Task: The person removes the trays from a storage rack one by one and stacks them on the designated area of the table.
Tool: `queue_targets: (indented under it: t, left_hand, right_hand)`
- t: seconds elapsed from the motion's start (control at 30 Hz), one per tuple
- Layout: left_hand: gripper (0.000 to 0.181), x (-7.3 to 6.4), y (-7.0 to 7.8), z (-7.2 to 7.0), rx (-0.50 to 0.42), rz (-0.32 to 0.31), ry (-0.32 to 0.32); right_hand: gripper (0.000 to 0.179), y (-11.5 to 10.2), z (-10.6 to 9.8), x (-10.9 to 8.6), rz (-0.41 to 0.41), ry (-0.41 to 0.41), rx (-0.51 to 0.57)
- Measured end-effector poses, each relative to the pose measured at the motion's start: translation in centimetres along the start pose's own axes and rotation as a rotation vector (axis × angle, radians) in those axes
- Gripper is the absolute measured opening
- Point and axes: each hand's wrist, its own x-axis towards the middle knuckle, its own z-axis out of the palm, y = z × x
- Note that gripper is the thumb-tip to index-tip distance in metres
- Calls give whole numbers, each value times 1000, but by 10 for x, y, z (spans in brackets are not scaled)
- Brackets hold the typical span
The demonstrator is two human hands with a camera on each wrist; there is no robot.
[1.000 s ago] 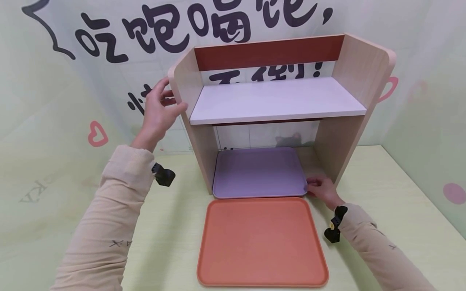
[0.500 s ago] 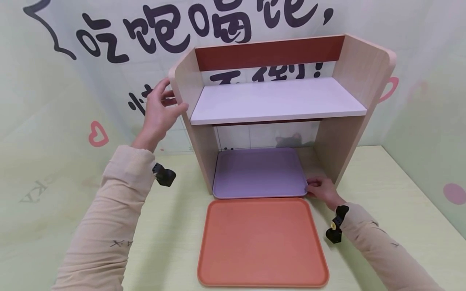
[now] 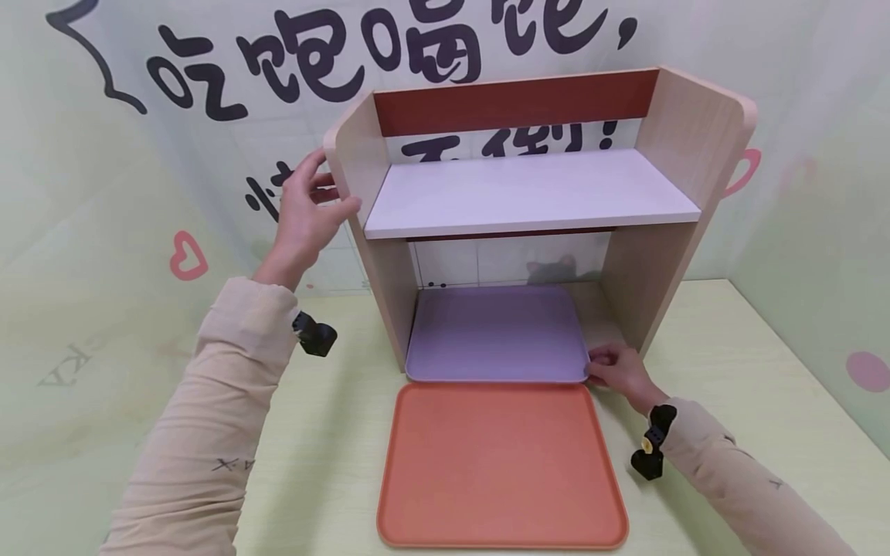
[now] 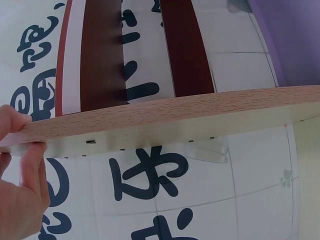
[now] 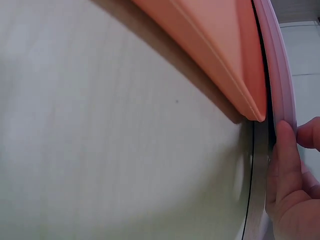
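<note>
With thumb and fingers, my left hand (image 3: 306, 212) pinches the front edge of the left side panel of a small wooden shelf unit (image 3: 677, 147); the left wrist view shows the fingers (image 4: 34, 170) on the outer face. A purple tray (image 3: 497, 332) lies in the lower compartment, its front edge over the back rim of an orange tray (image 3: 504, 463). At the purple tray's front right corner, my right hand (image 3: 622, 374) pinches the rim. In the right wrist view the purple tray's rim (image 5: 280, 70) sits slightly above the orange tray (image 5: 220, 50).
The shelf unit stands on a pale wooden table (image 3: 751, 355) against a printed backdrop (image 3: 202, 154). Its white upper shelf (image 3: 531, 193) spans both side panels above the purple tray.
My right hand has shifted slightly toward me with the purple tray. The tray's front edge now covers a bit of the orange tray's back rim. My left hand stays put.
</note>
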Motion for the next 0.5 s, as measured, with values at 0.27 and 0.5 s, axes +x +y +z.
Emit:
queue_targets:
  t: [0.27,0.5]
  left_hand:
    - [64,0,-1,1,2,-1,2]
    - [65,0,-1,1,3,2,9]
  right_hand:
    - [40,4,1,-6,33,-19,24]
    - [44,7,0,-14,60,-77,62]
